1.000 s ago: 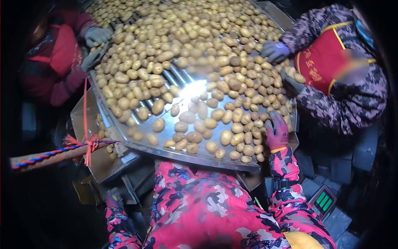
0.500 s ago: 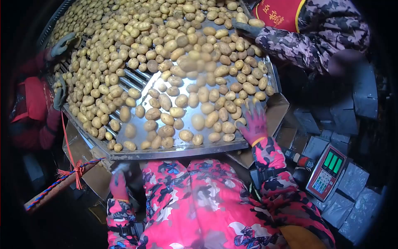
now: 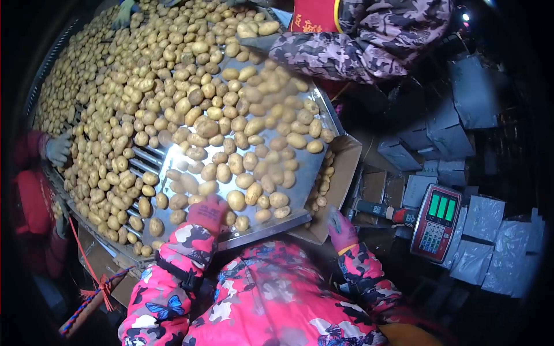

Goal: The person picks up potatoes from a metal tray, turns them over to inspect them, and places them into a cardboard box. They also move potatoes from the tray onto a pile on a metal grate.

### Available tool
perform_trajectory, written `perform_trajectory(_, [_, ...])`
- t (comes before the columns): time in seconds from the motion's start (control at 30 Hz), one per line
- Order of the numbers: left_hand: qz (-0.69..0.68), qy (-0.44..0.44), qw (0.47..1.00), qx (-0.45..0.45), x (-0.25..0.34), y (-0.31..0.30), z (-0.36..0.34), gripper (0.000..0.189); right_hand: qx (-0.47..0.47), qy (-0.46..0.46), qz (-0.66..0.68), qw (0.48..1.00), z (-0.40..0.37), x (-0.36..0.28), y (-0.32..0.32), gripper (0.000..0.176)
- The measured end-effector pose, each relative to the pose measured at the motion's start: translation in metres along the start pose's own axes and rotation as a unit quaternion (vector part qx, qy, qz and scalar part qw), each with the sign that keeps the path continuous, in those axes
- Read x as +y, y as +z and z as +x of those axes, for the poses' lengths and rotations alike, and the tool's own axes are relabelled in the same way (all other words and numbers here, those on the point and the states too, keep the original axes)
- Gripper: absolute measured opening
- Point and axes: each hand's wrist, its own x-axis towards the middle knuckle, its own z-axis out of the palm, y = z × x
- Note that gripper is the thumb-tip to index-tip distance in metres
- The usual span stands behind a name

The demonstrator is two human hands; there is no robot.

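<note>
Many potatoes [image 3: 235,200] lie on a metal sorting tray [image 3: 300,193] with a slatted part and a smooth plate. My left hand [image 3: 208,214], in a reddish glove, is over the tray's near edge among the potatoes. Its fingers are blurred and turned away, so their grip cannot be made out. My right hand [image 3: 343,232], in a pink glove with grey fingertips, is beside an open cardboard box [image 3: 349,167] at the tray's right corner. Its fingers look stretched out, with nothing seen in them. Potatoes [image 3: 323,184] lie inside that box.
A co-worker's camouflage sleeve [image 3: 323,55] reaches over the tray from the top right. Another person's gloved hand [image 3: 58,150] is at the left. A scale [image 3: 435,224] with a green display stands at right near wrapped boxes [image 3: 485,218]. A red cord [image 3: 83,248] hangs front left.
My left hand has risen from below the tray edge onto the potatoes. My right hand has moved off the potatoes to beside the box. The view has shifted right, showing more of the box.
</note>
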Motion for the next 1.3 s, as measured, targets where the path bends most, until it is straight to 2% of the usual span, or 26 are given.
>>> perform_trajectory(0.07, [-0.016, -0.006, 0.999, 0.034, -0.009, 0.004, 0.002, 0.032, 0.017, 0.009, -0.047, 0.999, 0.002, -0.002, -0.005, 0.06])
perform_trajectory(0.1, [-0.1, -0.014, 0.994, 0.051, -0.003, -0.029, -0.012, 0.024, 0.047, -0.021, -0.057, 0.997, 0.01, -0.015, -0.009, 0.061])
perform_trajectory(0.13, [-0.139, -0.046, 0.985, 0.085, -0.001, -0.036, -0.026, 0.025, 0.076, -0.052, -0.068, 0.993, 0.024, -0.037, -0.015, 0.062])
perform_trajectory(0.2, [-0.217, -0.053, 0.954, 0.201, -0.023, -0.022, -0.053, 0.03, 0.102, -0.128, -0.09, 0.982, 0.053, -0.081, -0.015, 0.066])
perform_trajectory(0.27, [-0.213, -0.175, 0.949, 0.153, -0.048, -0.002, -0.09, 0.038, 0.113, -0.241, -0.111, 0.957, 0.078, -0.121, 0.01, 0.073])
perform_trajectory(0.3, [-0.21, -0.238, 0.939, 0.13, -0.059, 0.002, -0.103, 0.042, 0.073, -0.286, -0.126, 0.947, 0.092, -0.153, 0.018, 0.069])
perform_trajectory(0.33, [-0.208, -0.262, 0.94, 0.067, -0.069, 0.003, -0.112, 0.045, 0.044, -0.36, -0.178, 0.915, 0.101, -0.177, 0.028, 0.071])
perform_trajectory(0.4, [-0.212, -0.305, 0.926, -0.069, -0.077, 0.01, -0.131, 0.05, -0.029, -0.442, -0.186, 0.877, 0.116, -0.196, 0.047, 0.074])
perform_trajectory(0.43, [-0.175, -0.299, 0.936, -0.055, -0.072, 0.016, -0.13, 0.054, -0.019, -0.403, -0.187, 0.895, 0.111, -0.186, 0.053, 0.074])
perform_trajectory(0.5, [-0.17, -0.283, 0.94, -0.086, -0.068, 0.007, -0.111, 0.055, 0.011, -0.338, -0.202, 0.919, 0.119, -0.155, 0.046, 0.073])
perform_trajectory(0.53, [-0.17, -0.273, 0.941, -0.102, -0.063, 0.001, -0.1, 0.055, -0.009, -0.298, -0.176, 0.938, 0.112, -0.148, 0.031, 0.069])
perform_trajectory(0.57, [-0.133, -0.258, 0.951, -0.106, -0.059, -0.001, -0.09, 0.055, 0.036, -0.297, -0.229, 0.926, 0.104, -0.132, 0.022, 0.067])
perform_trajectory(0.6, [-0.177, -0.257, 0.946, -0.088, -0.054, -0.007, -0.078, 0.052, 0.072, -0.242, -0.212, 0.944, 0.1, -0.123, 0.016, 0.067])
perform_trajectory(0.67, [-0.26, -0.258, 0.929, -0.051, -0.043, -0.019, -0.06, 0.048, 0.107, -0.198, -0.228, 0.947, 0.108, -0.115, 0.011, 0.064])
perform_trajectory(0.73, [-0.403, -0.172, 0.898, -0.016, -0.031, 0.002, -0.045, 0.039, 0.098, -0.268, -0.204, 0.936, 0.144, -0.151, 0.008, 0.064])
perform_trajectory(0.77, [-0.353, -0.083, 0.927, 0.096, -0.025, 0.012, -0.041, 0.036, 0.093, -0.303, -0.191, 0.929, 0.167, -0.17, 0.01, 0.064])
perform_trajectory(0.8, [-0.349, -0.06, 0.925, 0.141, -0.02, -0.009, -0.041, 0.04, 0.117, -0.304, -0.197, 0.925, 0.19, -0.186, 0.016, 0.064])
perform_trajectory(0.87, [-0.34, -0.079, 0.914, 0.205, -0.035, -0.033, -0.041, 0.045, 0.162, -0.309, -0.202, 0.915, 0.231, -0.219, 0.034, 0.064])
perform_trajectory(0.9, [-0.307, -0.081, 0.913, 0.257, -0.05, -0.045, -0.044, 0.047, 0.148, -0.315, -0.205, 0.915, 0.244, -0.233, 0.042, 0.064])
perform_trajectory(0.93, [-0.257, -0.135, 0.909, 0.3, -0.068, -0.032, -0.045, 0.05, 0.134, -0.321, -0.207, 0.914, 0.254, -0.246, 0.05, 0.064])
perform_trajectory(1.0, [-0.214, -0.195, 0.912, 0.291, -0.112, -0.003, -0.053, 0.049, 0.114, -0.341, -0.234, 0.903, 0.248, -0.253, 0.07, 0.062])
perform_trajectory(1.1, [-0.241, -0.193, 0.924, 0.227, -0.108, -0.008, -0.074, 0.05, 0.071, -0.346, -0.255, 0.9, 0.195, -0.224, 0.093, 0.06])
perform_trajectory(1.13, [-0.208, -0.147, 0.941, 0.221, -0.103, -0.004, -0.079, 0.049, 0.028, -0.318, -0.222, 0.921, 0.175, -0.218, 0.089, 0.059])
perform_trajectory(1.2, [-0.253, -0.111, 0.949, 0.15, -0.085, -0.005, -0.085, 0.047, -0.006, -0.337, -0.193, 0.921, 0.141, -0.205, 0.064, 0.058])
perform_trajectory(1.27, [-0.31, -0.06, 0.934, 0.165, -0.074, 0.018, -0.083, 0.045, -0.012, -0.288, -0.139, 0.947, 0.143, -0.16, 0.053, 0.058])
perform_trajectory(1.3, [-0.324, -0.05, 0.926, 0.189, -0.07, 0.015, -0.083, 0.044, -0.014, -0.262, -0.11, 0.959, 0.144, -0.162, 0.045, 0.059])
